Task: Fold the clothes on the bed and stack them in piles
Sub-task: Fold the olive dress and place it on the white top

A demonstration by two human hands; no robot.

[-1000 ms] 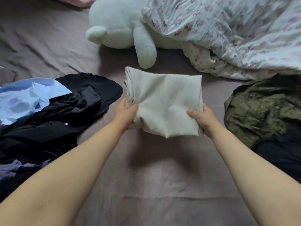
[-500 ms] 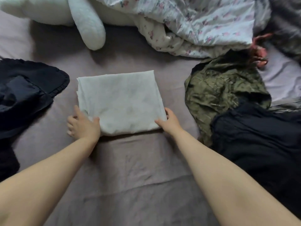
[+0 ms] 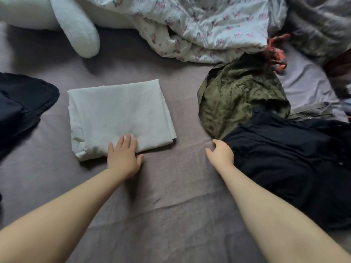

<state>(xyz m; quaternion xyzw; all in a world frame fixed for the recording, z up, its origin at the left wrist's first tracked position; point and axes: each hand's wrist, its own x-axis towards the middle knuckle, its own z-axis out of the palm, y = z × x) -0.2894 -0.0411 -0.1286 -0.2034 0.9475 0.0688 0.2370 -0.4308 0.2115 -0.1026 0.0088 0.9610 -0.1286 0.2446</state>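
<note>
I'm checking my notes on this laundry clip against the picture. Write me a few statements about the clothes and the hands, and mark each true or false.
1. The folded white cloth lies flat on the mauve bed sheet. True.
2. The left hand rests with straight fingers on the near edge of the white cloth. True.
3. The right hand holds the white cloth in a firm grip. False: it is off that cloth, beside the dark navy garment.
4. The crumpled olive-green garment lies on top of the white cloth. False: it lies apart, to its right.
5. The white plush toy lies beyond the white cloth. True.
</note>
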